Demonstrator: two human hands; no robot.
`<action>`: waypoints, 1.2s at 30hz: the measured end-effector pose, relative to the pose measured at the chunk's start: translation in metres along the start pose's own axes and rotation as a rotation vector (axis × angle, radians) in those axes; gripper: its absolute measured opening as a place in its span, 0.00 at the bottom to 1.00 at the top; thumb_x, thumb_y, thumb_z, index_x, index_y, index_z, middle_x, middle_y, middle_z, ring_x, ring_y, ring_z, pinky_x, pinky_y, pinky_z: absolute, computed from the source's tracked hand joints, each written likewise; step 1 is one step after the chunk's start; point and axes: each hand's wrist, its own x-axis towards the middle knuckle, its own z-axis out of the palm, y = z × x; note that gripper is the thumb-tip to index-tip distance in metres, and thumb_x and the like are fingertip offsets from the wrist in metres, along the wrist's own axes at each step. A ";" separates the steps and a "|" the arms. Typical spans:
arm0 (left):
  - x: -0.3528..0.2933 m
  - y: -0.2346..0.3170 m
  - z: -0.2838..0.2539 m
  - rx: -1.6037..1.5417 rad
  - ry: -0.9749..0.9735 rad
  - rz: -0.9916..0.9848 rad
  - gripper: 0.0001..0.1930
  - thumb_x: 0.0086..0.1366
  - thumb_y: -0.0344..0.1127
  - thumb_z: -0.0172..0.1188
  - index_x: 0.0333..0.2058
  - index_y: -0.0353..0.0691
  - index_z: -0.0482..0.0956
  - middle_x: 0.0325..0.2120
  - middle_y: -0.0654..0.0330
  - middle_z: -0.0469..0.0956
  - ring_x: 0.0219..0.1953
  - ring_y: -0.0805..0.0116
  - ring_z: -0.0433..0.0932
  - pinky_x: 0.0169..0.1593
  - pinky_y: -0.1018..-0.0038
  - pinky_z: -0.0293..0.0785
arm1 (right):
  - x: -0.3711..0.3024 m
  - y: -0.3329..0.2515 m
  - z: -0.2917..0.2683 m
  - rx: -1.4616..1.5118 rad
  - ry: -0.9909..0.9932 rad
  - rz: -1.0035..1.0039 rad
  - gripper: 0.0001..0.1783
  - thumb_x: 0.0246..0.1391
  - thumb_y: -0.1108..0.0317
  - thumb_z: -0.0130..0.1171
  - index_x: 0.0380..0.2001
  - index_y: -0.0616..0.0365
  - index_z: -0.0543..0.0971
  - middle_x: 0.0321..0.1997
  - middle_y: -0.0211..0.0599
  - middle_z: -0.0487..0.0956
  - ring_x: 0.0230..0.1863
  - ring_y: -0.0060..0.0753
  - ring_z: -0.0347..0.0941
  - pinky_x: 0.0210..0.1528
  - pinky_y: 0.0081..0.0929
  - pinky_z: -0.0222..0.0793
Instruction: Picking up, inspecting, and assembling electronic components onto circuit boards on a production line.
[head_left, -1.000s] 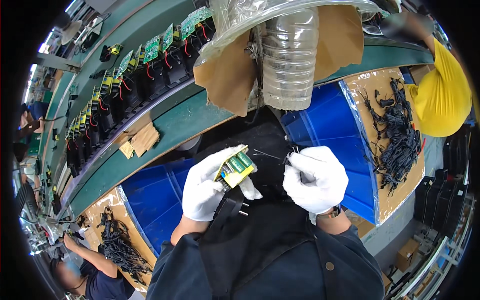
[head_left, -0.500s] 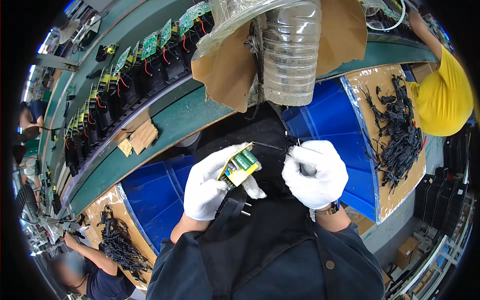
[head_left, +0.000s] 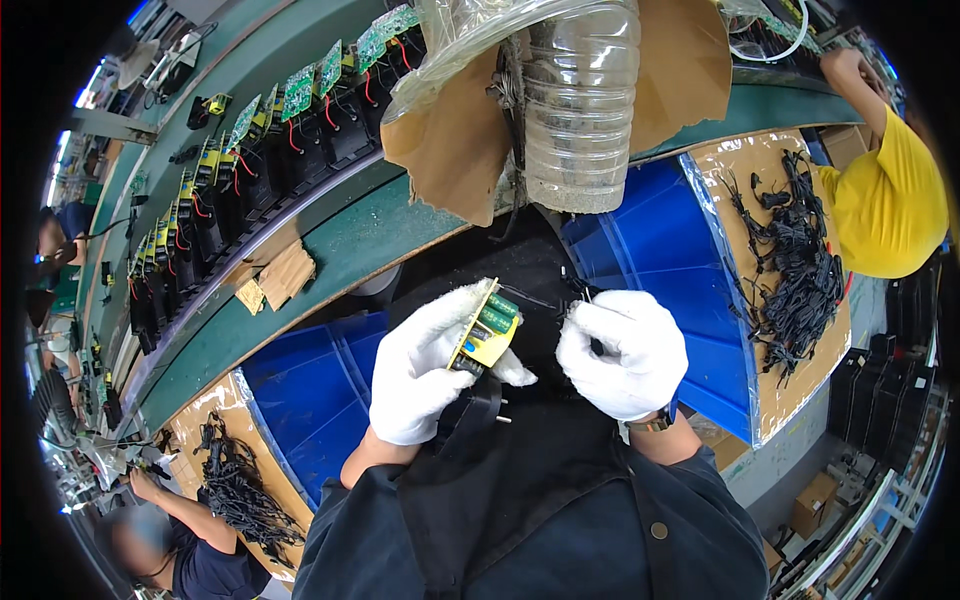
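In my white-gloved left hand (head_left: 412, 375), a small circuit board (head_left: 490, 338) with yellow and green parts is gripped by its edge between thumb and fingers. Below it, a black plug housing (head_left: 474, 405) with two metal pins pointing right sits against the same hand. My right hand (head_left: 625, 355), also gloved, is closed in a pinch on a thin black cable (head_left: 580, 288), whose pale wire ends stick up past the fingertips. A gap of dark apron and background separates the two hands. The rest of the cable is hidden by the right hand.
Ahead, a conveyor line (head_left: 200, 300) carries black housings and upright green boards (head_left: 299, 90). A clear plastic bottle (head_left: 578, 110) hangs beside torn cardboard (head_left: 440, 160). Blue bins (head_left: 690, 290) flank me, with black cable bundles (head_left: 795, 265) on cardboard. Co-workers sit at right and lower left.
My left hand has turned the board a little, so it stands steeper, and the plug pins have shifted right and up. My right hand has moved slightly left.
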 end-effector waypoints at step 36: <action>0.059 -0.018 0.003 0.588 0.013 0.011 0.27 0.48 0.16 0.66 0.50 0.28 0.74 0.52 0.47 0.73 0.49 0.60 0.76 0.55 0.71 0.74 | 0.009 0.048 -0.007 0.543 0.178 0.193 0.14 0.38 0.86 0.58 0.31 0.62 0.82 0.27 0.33 0.78 0.20 0.21 0.66 0.22 0.14 0.57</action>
